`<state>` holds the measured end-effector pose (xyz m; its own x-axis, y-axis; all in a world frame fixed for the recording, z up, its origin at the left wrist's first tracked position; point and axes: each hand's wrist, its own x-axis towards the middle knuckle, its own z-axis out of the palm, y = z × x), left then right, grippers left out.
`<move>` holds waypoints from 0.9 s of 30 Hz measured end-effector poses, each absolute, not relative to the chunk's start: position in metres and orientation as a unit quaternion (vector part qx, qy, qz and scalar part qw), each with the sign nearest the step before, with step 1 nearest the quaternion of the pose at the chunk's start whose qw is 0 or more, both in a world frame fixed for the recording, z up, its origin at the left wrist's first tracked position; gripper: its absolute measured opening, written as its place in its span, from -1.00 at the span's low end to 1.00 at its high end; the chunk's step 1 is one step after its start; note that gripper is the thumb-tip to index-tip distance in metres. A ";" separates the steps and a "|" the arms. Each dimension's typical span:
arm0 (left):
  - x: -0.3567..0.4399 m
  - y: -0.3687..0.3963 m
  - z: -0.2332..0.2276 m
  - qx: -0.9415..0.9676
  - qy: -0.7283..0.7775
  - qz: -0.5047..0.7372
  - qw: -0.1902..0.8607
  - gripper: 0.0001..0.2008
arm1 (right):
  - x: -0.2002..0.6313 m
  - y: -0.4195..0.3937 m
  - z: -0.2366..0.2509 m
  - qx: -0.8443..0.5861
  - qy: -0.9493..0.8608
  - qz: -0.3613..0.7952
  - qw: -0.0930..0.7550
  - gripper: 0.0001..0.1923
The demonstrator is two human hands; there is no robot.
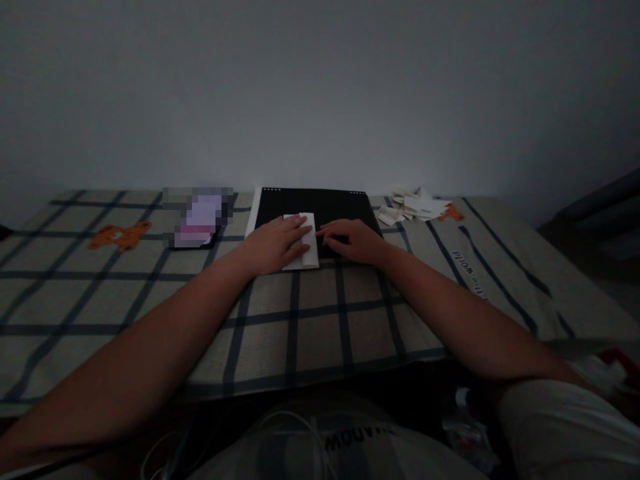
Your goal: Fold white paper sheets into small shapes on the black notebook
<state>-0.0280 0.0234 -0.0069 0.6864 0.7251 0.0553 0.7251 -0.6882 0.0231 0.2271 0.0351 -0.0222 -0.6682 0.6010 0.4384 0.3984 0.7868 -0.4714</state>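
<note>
A small folded sheet of white paper [311, 250] lies over the front part of a black sheet-like pad [307, 200] that has rows of small white holes along its far edge. My left hand [273, 245] rests flat on the paper with its fingers stretched out, covering much of its left side. Just right of the paper, my right hand [356, 240] hovers over or touches the black pad; contact is hard to make out in the dim light. Its fingers are loosely bent, the thumb apart from them, with nothing visible between.
A phone with a lit, blurred screen [199, 219] lies to the left. Several white paper pieces [417, 205] are heaped at the right. A checked cloth [280, 323] with orange figures covers the table, which stands against a pale wall [310, 93].
</note>
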 end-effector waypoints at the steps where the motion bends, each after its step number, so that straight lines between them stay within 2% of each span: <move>1: -0.028 0.023 -0.007 -0.919 -0.394 -0.033 0.000 -0.38 | 0.227 0.035 -0.023 -0.282 -0.895 0.173 0.300 -0.79; 15: -0.028 0.024 -0.011 -0.919 -0.394 -0.037 -0.006 -0.36 | 0.228 0.039 -0.027 -0.341 -0.864 0.192 0.317 -0.74; 27: -0.028 0.024 -0.012 -0.920 -0.391 -0.035 0.001 -0.34 | 0.226 0.038 -0.027 -0.311 -0.876 0.175 0.325 -0.73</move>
